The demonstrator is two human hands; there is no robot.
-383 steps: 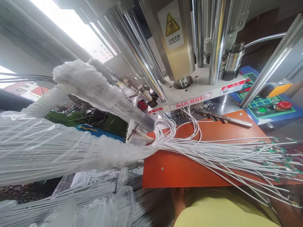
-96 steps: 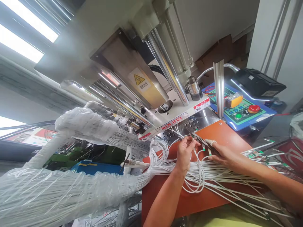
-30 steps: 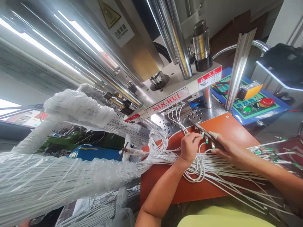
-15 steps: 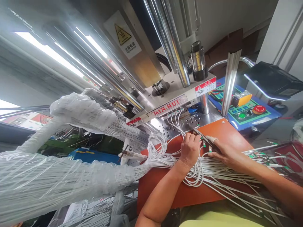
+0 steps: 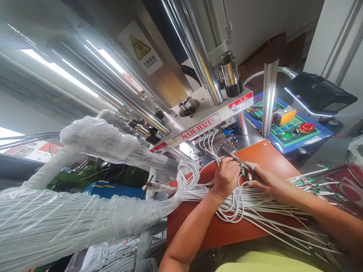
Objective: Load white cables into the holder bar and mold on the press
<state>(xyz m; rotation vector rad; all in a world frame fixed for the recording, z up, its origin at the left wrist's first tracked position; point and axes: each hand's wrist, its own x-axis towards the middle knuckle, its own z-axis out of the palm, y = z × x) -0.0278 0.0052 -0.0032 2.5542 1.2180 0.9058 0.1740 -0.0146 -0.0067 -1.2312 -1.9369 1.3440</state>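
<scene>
My right hand (image 5: 262,179) is closed on the near end of a dark metal bar-shaped fixture (image 5: 244,163), a wrapped thumb or fingertip on top. My left hand (image 5: 227,177) has its fingers bent together at the fixture's left side; what they pinch is too small to make out. Small green-ended cable tips (image 5: 243,170) sit beside the fixture between the hands. White cables (image 5: 193,193) run under both hands across the orange board (image 5: 261,156). Several white cables lead into the press (image 5: 198,130) marked MIN-HUI.
Plastic-wrapped cable bundles (image 5: 85,217) fill the left. Chrome columns (image 5: 198,49) rise above the press plate. A blue control box (image 5: 317,138) with green and red buttons stands right, near an upright metal profile (image 5: 269,100) and a black lamp (image 5: 320,94).
The view has shifted slightly, so the press and control box appear further left. My left hand has moved a little along the fixture; my right hand keeps its hold.
</scene>
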